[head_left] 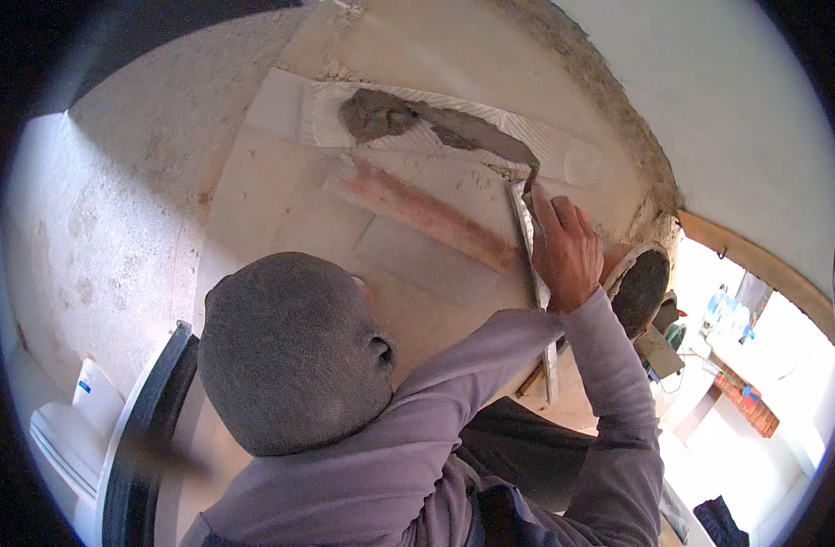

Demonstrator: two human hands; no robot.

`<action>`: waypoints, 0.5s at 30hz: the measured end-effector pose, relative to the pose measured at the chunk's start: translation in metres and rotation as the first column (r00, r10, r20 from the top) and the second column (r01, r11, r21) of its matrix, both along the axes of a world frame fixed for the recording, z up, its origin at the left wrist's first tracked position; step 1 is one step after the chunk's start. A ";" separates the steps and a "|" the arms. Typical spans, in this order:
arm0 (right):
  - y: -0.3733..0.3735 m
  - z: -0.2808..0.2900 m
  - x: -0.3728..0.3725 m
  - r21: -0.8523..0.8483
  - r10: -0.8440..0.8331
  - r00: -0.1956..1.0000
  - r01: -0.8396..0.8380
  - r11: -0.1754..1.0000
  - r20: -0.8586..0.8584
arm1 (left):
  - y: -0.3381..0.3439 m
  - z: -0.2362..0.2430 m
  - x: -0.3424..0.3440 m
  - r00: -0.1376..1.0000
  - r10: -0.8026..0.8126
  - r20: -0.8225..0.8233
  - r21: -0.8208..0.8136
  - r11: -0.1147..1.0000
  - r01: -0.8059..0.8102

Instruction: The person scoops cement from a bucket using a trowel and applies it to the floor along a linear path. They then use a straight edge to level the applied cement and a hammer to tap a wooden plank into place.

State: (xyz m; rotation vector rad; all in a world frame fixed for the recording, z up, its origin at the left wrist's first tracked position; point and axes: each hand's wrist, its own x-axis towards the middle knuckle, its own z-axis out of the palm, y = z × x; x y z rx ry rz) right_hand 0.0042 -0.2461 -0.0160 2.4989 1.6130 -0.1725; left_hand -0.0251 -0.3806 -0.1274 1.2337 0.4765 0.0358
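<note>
Neither my left hand nor my right hand shows. Another person, in a grey cap (pixel 294 356) and a pale purple long-sleeved top (pixel 381 428), bends forward in front of me. This person's hand (pixel 566 246) is by the end of a narrow dark tool (pixel 529 182), probably a trowel, whose grip is mostly hidden. The tool's tip reaches a strip of wet grey mortar (pixel 472 130) on a pale ridged tile (pixel 321 114). A thicker heap of mortar (pixel 372 114) sits toward the tile's left end.
A reddish board (pixel 426 214) lies below the tile. A long pale bar (pixel 527 242) runs past the person's wrist. A bucket (pixel 641 287) with dark contents stands at right, before a bright opening (pixel 736 365). A black curved edge (pixel 144 456) rises at lower left, with a brown blur (pixel 176 460) across it.
</note>
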 end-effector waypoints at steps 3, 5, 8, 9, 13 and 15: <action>-0.008 0.001 -0.006 0.004 -0.002 1.000 0.002 1.000 -0.029 | 0.001 -0.001 0.000 1.000 0.024 0.001 0.003 1.000 -0.024; -0.011 -0.002 -0.005 0.010 -0.004 0.999 0.004 1.000 -0.038 | 0.001 0.000 0.000 0.999 0.033 0.002 0.002 0.999 -0.033; -0.007 0.003 -0.004 -0.028 -0.038 0.998 0.037 0.999 -0.040 | 0.001 0.001 0.005 0.999 0.037 0.027 0.007 0.999 -0.038; -0.011 0.003 -0.006 0.015 -0.026 0.999 0.027 1.000 -0.044 | 0.001 0.001 0.003 0.999 0.042 0.025 0.007 0.999 -0.042; -0.010 0.001 -0.006 -0.038 -0.053 0.994 0.050 0.998 -0.092 | 0.000 0.000 0.007 0.998 0.056 0.033 0.010 0.998 -0.056; -0.010 0.004 -0.006 -0.061 -0.073 0.994 0.068 0.996 -0.086 | -0.001 0.001 0.006 0.997 0.062 0.039 0.011 0.998 -0.062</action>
